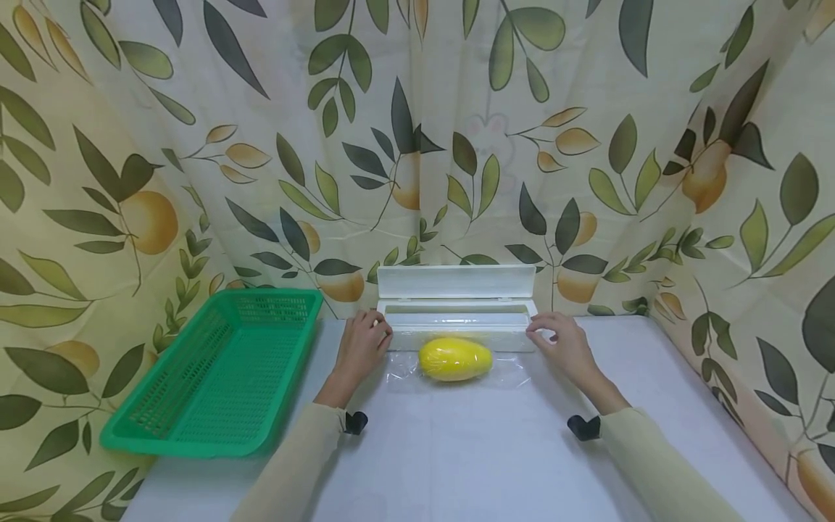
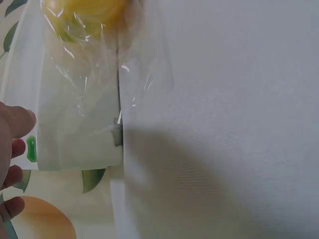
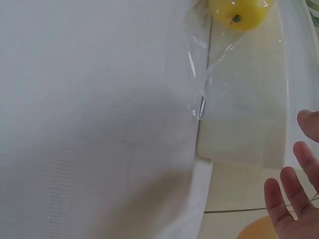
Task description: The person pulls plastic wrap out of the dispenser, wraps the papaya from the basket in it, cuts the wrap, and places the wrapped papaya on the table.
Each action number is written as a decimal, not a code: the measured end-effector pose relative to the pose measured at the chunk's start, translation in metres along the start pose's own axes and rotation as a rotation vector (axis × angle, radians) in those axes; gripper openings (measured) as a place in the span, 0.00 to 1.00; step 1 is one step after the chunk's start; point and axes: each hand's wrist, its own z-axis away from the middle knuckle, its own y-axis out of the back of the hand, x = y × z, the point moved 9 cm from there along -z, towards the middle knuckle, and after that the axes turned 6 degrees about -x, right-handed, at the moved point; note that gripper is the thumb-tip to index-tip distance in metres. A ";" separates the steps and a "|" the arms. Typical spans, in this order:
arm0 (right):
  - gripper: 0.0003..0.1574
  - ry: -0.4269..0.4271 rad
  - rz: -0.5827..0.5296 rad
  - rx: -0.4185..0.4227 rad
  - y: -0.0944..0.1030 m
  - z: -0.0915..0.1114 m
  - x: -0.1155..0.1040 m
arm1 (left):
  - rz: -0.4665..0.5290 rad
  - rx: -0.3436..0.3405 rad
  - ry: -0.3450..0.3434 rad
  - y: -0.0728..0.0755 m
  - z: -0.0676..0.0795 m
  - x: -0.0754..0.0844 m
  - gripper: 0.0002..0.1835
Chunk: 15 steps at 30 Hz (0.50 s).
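A yellow, oval, melon-like fruit point(image 1: 455, 359) lies wrapped in clear cling film point(image 1: 512, 371) against the front of a long white cling film dispenser point(image 1: 457, 340). The dispenser's lid point(image 1: 457, 281) is raised at the back, and the roll shows inside. My left hand point(image 1: 362, 341) is at the dispenser's left end; the left wrist view shows its thumb over the edge near a small green piece point(image 2: 31, 149), fingers loosely bent. My right hand point(image 1: 566, 344) is at the right end; the right wrist view shows its thumb and fingers apart, nothing visible between them.
A green plastic basket point(image 1: 189, 445) stands on the left of the white-covered table point(image 1: 470, 457). A leaf-and-fruit patterned curtain point(image 1: 417, 145) hangs behind the dispenser and along both sides. Dark wrist mounts point(image 1: 583, 428) sit by the sleeves.
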 end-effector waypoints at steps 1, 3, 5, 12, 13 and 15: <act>0.03 0.013 0.004 0.008 0.000 0.001 -0.001 | 0.008 0.010 -0.002 0.001 0.002 0.000 0.02; 0.02 0.037 0.011 0.028 0.001 0.004 -0.004 | 0.030 0.028 -0.004 0.003 0.005 0.001 0.03; 0.03 0.054 0.023 0.046 0.003 0.006 -0.006 | 0.056 0.043 -0.004 0.005 0.008 0.002 0.03; 0.05 0.047 0.045 0.022 -0.001 0.015 -0.006 | 0.088 -0.022 0.044 0.005 0.020 0.006 0.03; 0.05 0.045 0.041 0.009 -0.003 0.017 -0.006 | 0.081 -0.039 0.052 0.004 0.023 0.007 0.03; 0.06 0.035 0.030 -0.020 -0.008 0.021 -0.004 | 0.067 -0.068 0.057 0.002 0.029 0.010 0.03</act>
